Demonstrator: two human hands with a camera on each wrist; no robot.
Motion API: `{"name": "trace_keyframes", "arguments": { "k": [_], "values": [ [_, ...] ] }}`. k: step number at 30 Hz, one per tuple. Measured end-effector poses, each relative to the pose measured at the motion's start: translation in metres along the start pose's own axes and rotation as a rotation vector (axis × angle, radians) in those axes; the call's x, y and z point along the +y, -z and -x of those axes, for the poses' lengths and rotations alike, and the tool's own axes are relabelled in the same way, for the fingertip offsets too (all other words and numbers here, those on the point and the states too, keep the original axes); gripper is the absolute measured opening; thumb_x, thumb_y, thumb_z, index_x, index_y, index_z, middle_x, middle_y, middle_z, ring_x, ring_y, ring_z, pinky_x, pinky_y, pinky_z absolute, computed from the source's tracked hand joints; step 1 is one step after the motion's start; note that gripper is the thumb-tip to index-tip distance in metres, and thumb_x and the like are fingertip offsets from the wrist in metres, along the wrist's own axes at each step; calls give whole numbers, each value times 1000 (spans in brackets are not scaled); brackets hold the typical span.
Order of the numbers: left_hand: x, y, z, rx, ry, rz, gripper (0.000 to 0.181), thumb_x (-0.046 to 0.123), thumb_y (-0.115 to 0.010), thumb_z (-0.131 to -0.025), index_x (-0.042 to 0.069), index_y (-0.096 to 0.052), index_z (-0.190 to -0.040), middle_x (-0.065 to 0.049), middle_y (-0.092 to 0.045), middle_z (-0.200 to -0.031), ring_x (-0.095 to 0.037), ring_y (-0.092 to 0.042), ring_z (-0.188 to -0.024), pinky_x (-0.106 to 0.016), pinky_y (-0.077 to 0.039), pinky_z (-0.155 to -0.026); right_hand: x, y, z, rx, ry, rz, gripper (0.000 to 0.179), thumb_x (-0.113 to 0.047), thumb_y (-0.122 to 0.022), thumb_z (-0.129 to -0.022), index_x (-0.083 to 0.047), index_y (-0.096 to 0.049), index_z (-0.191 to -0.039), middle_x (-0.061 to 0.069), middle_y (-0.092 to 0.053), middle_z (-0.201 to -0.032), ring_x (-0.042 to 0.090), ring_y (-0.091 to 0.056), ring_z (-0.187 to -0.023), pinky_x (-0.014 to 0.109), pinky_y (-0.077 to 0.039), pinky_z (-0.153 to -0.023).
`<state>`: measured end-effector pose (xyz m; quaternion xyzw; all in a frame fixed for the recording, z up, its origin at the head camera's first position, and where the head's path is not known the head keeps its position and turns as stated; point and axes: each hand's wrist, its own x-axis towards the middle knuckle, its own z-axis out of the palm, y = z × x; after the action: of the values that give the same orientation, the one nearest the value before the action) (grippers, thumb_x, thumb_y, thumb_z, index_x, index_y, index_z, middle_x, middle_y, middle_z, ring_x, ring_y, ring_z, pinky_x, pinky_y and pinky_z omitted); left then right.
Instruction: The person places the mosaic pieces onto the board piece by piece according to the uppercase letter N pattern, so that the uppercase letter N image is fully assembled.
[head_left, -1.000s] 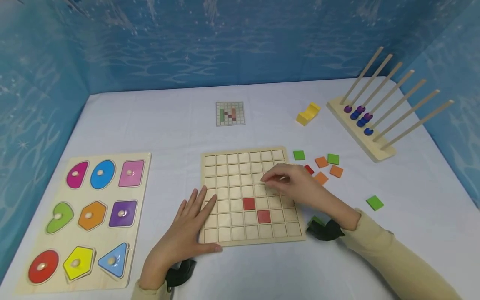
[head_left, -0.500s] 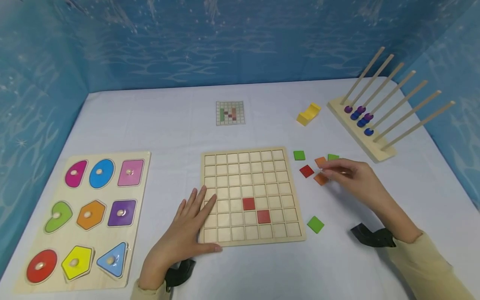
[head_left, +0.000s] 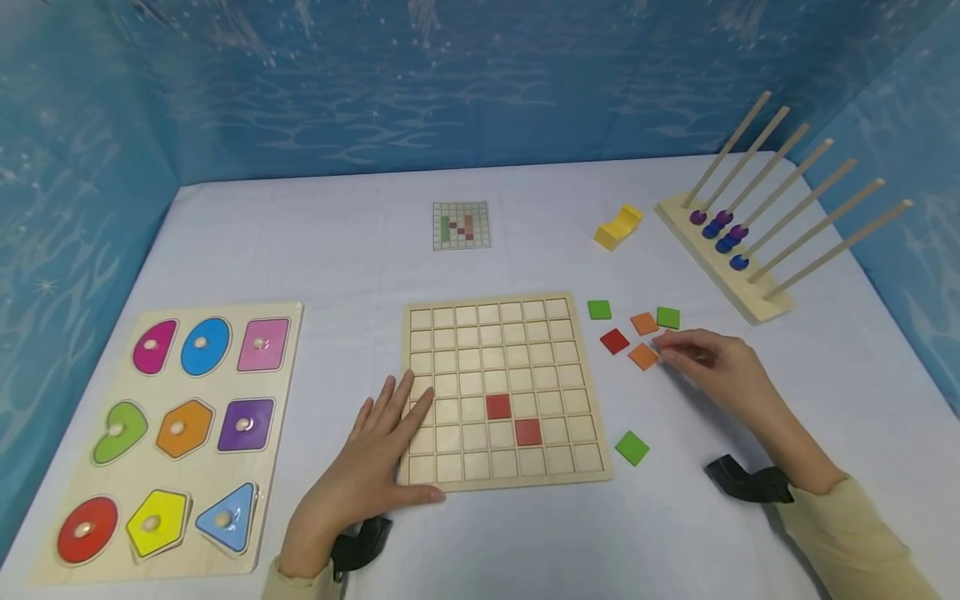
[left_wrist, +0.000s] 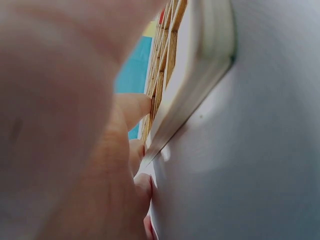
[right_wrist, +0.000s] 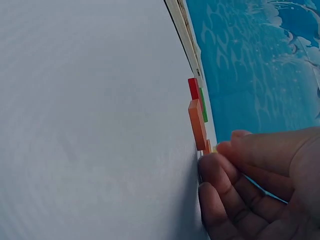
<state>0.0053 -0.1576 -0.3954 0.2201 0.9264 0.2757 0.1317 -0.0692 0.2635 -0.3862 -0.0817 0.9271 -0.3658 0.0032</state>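
Note:
In the head view, my left hand (head_left: pixel 375 467) lies spread at the left edge of the wooden grid board (head_left: pixel 506 300), fingertips and thumb resting on its rim. Two red square tiles (head_left: pixel 498 407) sit in the board's cells. My right hand (head_left: pixel 716 367) is low over the table right of the board, fingers bent, thumb and index fingertips close together beside an orange tile (head_left: pixel 643 357). Whether a tile is between them is hidden. Another orange tile (head_left: pixel 645 323), a red tile (head_left: pixel 615 341) and green tiles (head_left: pixel 668 317) lie around. In the right wrist view, the curled fingers (right_wrist: pixel 215 170) are near the tiles.
A knobbed shape puzzle (head_left: pixel 198 467) lies at the left. Behind the board is a small pattern card (head_left: pixel 461 226). A yellow block (head_left: pixel 618 227) and a peg stand with beads (head_left: pixel 723 267) stand at the back right. Another green tile (head_left: pixel 632 448) lies near the board's right edge.
My right hand moved from over the board to the loose tiles at the right, then shifted slightly further right, uncovering more of the orange and green tiles. My left hand stayed on the board.

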Motion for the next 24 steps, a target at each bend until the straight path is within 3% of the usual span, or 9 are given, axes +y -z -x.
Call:
{"name": "trace_keyframes", "arguments": {
  "k": [2, 10, 17, 24],
  "values": [
    [0, 0, 0, -1, 1, -1, 113, 54, -78, -65, 13, -16, -151, -7, 6, -156, -25, 10, -139, -50, 2, -108, 0, -1, 0, 16, 24, 21, 21, -7, -67, -87, -1, -68, -107, 15, -64, -106, 22, -56, -93, 2, -37, -71],
    [0, 0, 0, 3, -6, -7, 113, 55, -77, -65, 12, -16, -151, -8, 5, -156, -26, 10, -139, -50, 1, -108, -5, -10, -1, 59, 89, 109, 23, -3, -76, -76, 0, -71, -98, 5, -58, -83, 15, -47, -72, 7, -38, -63],
    [0, 0, 0, 5, -6, -3, 113, 55, -78, -65, 12, -16, -151, -8, 5, -156, -26, 9, -139, -50, 2, -108, -8, -17, 0, 49, 87, 150, 28, -1, -78, -73, -1, -70, -99, 5, -53, -84, 18, -44, -72, 19, -37, -57],
    [0, 0, 0, 5, -9, -1, 113, 54, -78, -65, 12, -16, -151, -8, 5, -156, -26, 10, -139, -50, 2, -108, -9, -19, 1, 48, 133, 145, 29, 3, -77, -72, -4, -69, -99, 5, -54, -85, 18, -44, -74, 19, -36, -59]
  ]
}}
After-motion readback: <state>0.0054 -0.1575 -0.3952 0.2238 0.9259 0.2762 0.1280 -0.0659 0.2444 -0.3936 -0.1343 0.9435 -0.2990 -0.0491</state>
